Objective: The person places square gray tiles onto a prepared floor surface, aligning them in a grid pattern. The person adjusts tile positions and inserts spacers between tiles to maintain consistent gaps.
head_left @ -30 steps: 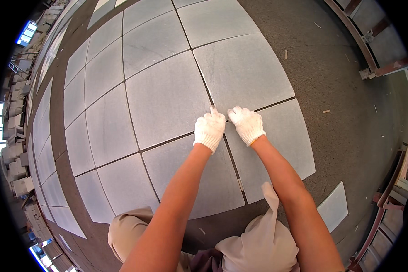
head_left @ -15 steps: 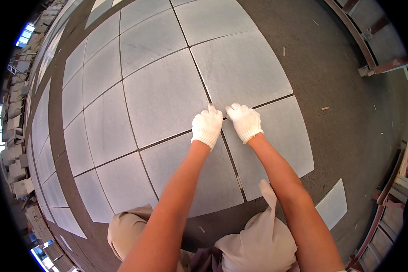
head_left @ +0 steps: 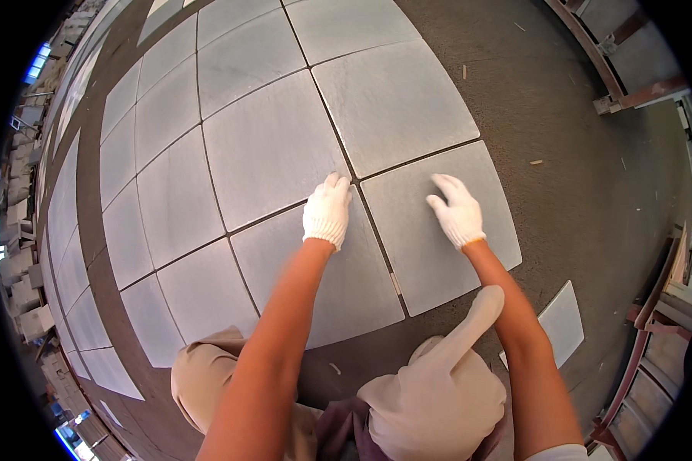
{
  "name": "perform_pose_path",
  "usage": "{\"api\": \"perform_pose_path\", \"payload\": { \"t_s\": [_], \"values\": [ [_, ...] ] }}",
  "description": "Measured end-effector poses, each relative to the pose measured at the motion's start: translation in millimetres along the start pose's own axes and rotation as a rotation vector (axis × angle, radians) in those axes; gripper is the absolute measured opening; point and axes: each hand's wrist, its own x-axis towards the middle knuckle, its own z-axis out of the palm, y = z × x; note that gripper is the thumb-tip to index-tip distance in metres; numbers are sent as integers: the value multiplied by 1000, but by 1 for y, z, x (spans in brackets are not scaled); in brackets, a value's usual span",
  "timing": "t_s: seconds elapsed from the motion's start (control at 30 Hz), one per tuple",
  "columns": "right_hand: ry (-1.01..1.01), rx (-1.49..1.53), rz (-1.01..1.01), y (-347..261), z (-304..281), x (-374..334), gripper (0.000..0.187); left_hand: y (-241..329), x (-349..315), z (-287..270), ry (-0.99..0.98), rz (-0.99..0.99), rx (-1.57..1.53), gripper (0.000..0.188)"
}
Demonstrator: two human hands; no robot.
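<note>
My left hand (head_left: 327, 210), in a white knit glove, is over the corner where several grey slabs meet. Its fingers reach forward, bent a little, and the tips are beside the gap, over the far-left slab (head_left: 273, 146) of that corner. My right hand (head_left: 457, 212), gloved alike, hovers over the near-right slab (head_left: 419, 246), thumb apart from the fingers and nothing in it. Beneath my left wrist is the near-left slab (head_left: 315, 269). A small pale strip (head_left: 395, 283) sits in the gap between the two near slabs. Whether the left fingertips touch a slab is unclear.
Narrow dark gaps separate the rows of slabs. A loose slab piece (head_left: 563, 323) lies on the brown floor (head_left: 546, 207) at my right, among small wooden bits (head_left: 537, 162). Rusty metal frames (head_left: 646, 96) stand along the right side. Stacked blocks (head_left: 37, 319) line the far left.
My right hand has left the slab corner, moving right over the near-right slab with its fingers parting. My left hand has shifted slightly left of the gap. The whole view has tilted a little.
</note>
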Motion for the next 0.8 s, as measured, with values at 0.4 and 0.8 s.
{"api": "perform_pose_path", "payload": {
  "t_s": [0.4,0.8],
  "values": [
    [204,-225,567,122,-76,-107,44,62,-92,57,199,-6,-7,50],
    [270,-82,607,133,-70,-108,40,59,-94,66,198,-9,-14,51]
  ]
}}
